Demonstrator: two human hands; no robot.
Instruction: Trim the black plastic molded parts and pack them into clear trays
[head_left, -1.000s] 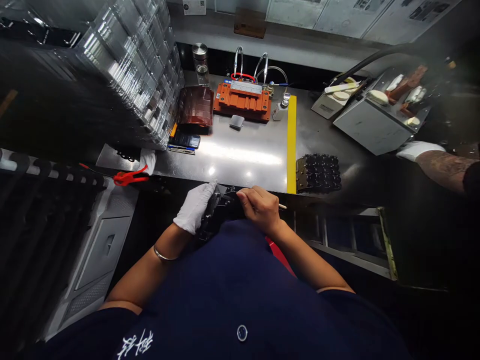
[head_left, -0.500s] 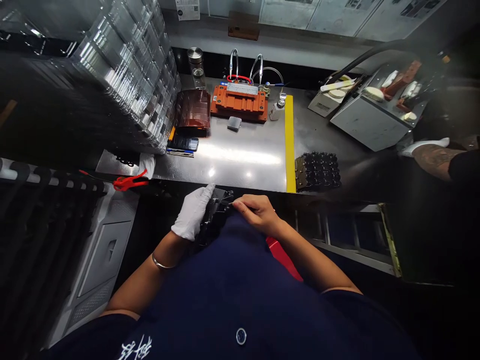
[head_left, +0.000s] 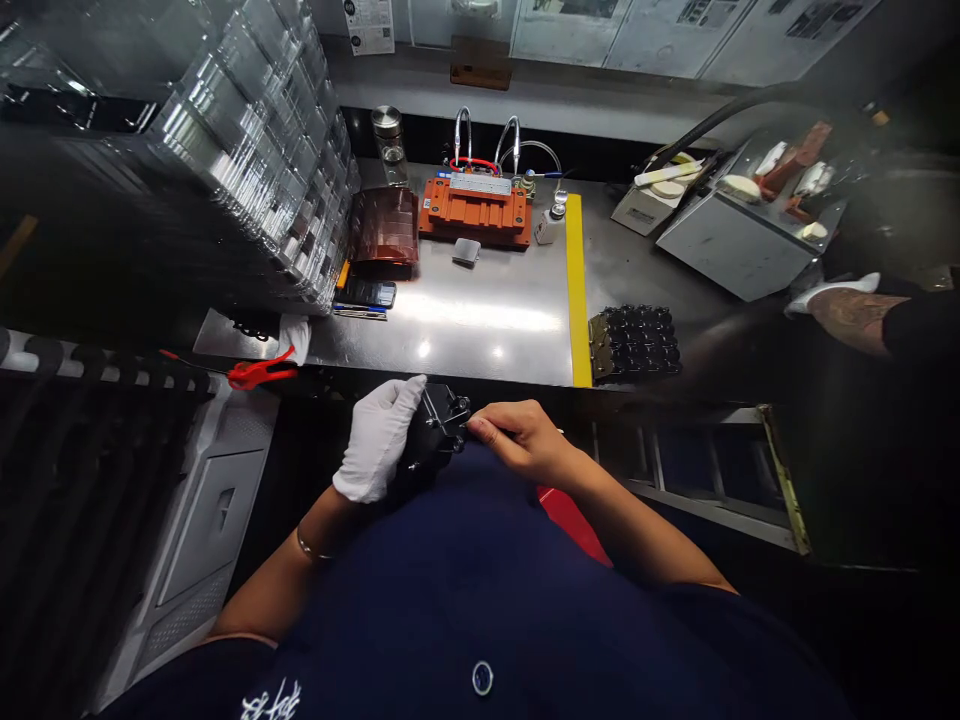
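Observation:
My left hand (head_left: 377, 440), in a white glove, grips a black part (head_left: 430, 443) held against my body just below the bench's front edge. My bare right hand (head_left: 525, 437) pinches a thin stick-like tool (head_left: 559, 432) and touches its tip to the right side of the black part. Much of the part is hidden behind my hands and dark blue shirt.
On the steel bench (head_left: 487, 310) stand an orange fixture (head_left: 474, 210), a brown tray stack (head_left: 385, 226), a small white bottle (head_left: 553, 222), a yellow tape stripe (head_left: 576, 290) and a black tray (head_left: 636, 343). Clear trays (head_left: 247, 130) tower at left. A co-worker's gloved hand (head_left: 829, 292) rests far right.
My hands and the black part have shifted slightly down and left in view. My right hand's fingers moved along the part's edge. The co-worker's hand moved a little.

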